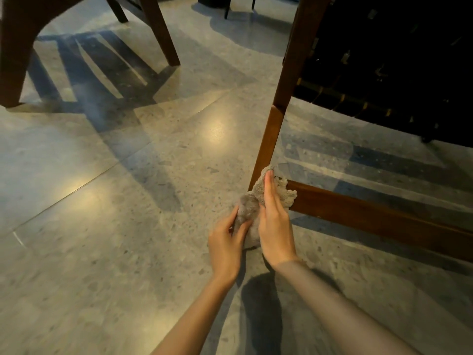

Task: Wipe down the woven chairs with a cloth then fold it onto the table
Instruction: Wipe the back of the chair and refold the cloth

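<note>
A grey-beige cloth (pixel 249 208) is bunched low against the foot of a wooden chair leg (pixel 271 134). My right hand (pixel 275 221) lies over the cloth with straight fingers and presses it onto the leg where the lower rail (pixel 371 213) joins it. My left hand (pixel 226 242) pinches the loose near end of the cloth between thumb and fingers. The chair's dark woven seat (pixel 389 73) hangs above at the right.
A second dark wooden chair (pixel 15 49) stands at the upper left, one of its legs (pixel 161 32) nearer the middle. The floor (pixel 115 201) is polished grey stone tile with bright reflections and chair shadows.
</note>
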The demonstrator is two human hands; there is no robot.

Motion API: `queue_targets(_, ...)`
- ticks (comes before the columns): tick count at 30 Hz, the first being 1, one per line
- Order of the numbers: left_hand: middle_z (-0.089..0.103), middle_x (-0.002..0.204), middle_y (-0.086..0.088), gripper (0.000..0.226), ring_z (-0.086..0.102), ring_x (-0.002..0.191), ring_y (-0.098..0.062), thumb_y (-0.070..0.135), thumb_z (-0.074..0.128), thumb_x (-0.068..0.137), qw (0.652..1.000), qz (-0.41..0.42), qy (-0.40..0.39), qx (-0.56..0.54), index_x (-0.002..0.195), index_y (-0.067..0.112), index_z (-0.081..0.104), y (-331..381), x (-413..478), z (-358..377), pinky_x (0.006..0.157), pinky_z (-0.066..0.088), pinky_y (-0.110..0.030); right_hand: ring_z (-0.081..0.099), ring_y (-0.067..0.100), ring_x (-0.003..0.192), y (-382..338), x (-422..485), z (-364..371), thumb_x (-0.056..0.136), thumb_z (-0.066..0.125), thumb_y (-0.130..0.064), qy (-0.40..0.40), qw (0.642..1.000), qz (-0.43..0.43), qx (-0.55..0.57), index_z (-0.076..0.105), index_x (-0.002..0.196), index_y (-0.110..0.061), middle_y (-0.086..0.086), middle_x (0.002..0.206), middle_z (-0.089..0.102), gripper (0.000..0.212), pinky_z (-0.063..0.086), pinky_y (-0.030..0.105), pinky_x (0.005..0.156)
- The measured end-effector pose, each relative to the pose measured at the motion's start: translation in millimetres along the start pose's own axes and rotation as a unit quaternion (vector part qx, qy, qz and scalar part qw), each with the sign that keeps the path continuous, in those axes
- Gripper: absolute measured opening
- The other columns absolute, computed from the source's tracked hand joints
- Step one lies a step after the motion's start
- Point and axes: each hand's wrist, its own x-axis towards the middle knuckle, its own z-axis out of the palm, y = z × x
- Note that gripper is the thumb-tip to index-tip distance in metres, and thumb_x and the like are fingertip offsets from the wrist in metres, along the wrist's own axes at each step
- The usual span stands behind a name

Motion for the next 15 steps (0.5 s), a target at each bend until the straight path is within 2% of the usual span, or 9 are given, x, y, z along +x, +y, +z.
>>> queue_targets(2,0.059,0.104,0.014,0.037,0.057,0.091,-0.001,0.017,0.067,0.086,1.000,-0.008,0.026,0.016,0.122,0.024,0.060,1,-6,1,0.080,0.049,-0.016,0.001,0.004,0.144,4,0,-6,0.091,0.037,0.011,-0.005,0.999,-0.020,-0.042,-0.014,0.143,-0.042,-0.019,0.157,-0.011,0.090,0.026,0.005,0.099)
queue_targets(6,0.050,0.106,0.008,0.047,0.050,0.090,0.005,0.013,0.069,0.084,0.999,0.025,0.035,0.017,0.128,0.015,0.056,12,4,6,0.079,0.044,-0.007,0.001,0.003,0.145,14,19,-26,0.093,0.034,0.012,0.002,0.999,-0.011,-0.035,-0.002,0.148,-0.031,-0.011,0.159,0.001,0.079,0.008,0.011,0.114)
queue_targets(8,0.048,0.113,0.004,0.051,0.048,0.091,0.004,0.010,0.069,0.084,0.997,0.062,0.033,0.028,0.132,0.013,0.053,18,14,10,0.083,0.048,-0.013,0.008,0.010,0.146,19,34,-36,0.100,0.036,-0.002,-0.047,0.996,-0.019,-0.069,0.001,0.151,-0.028,-0.007,0.159,0.009,0.067,0.008,0.024,0.117)
queue_targets(11,0.046,0.124,-0.008,0.062,0.041,0.106,-0.003,0.010,0.070,0.082,0.979,0.161,0.034,0.118,0.139,0.012,0.046,15,25,13,0.089,0.048,-0.028,0.031,0.022,0.139,27,58,-50,0.102,0.034,-0.022,-0.122,0.971,-0.060,-0.199,0.009,0.152,-0.013,0.008,0.154,0.028,0.056,0.018,0.031,0.114)
queue_targets(13,0.035,0.138,-0.010,0.065,0.036,0.120,-0.019,0.024,0.068,0.083,0.950,0.214,0.039,0.224,0.142,0.014,0.042,9,30,13,0.095,0.036,-0.038,0.042,0.027,0.128,29,70,-58,0.100,0.034,-0.025,-0.193,0.941,-0.079,-0.265,0.015,0.149,-0.004,0.016,0.144,0.040,0.057,0.029,0.037,0.107)
queue_targets(15,0.017,0.151,-0.005,0.069,0.020,0.137,-0.026,0.037,0.058,0.087,0.918,0.244,0.006,0.313,0.147,0.019,0.029,8,34,15,0.104,0.023,-0.042,0.047,0.030,0.119,30,78,-65,0.098,0.036,-0.027,-0.247,0.917,-0.090,-0.300,0.024,0.144,0.000,0.019,0.134,0.047,0.054,0.034,0.038,0.099)
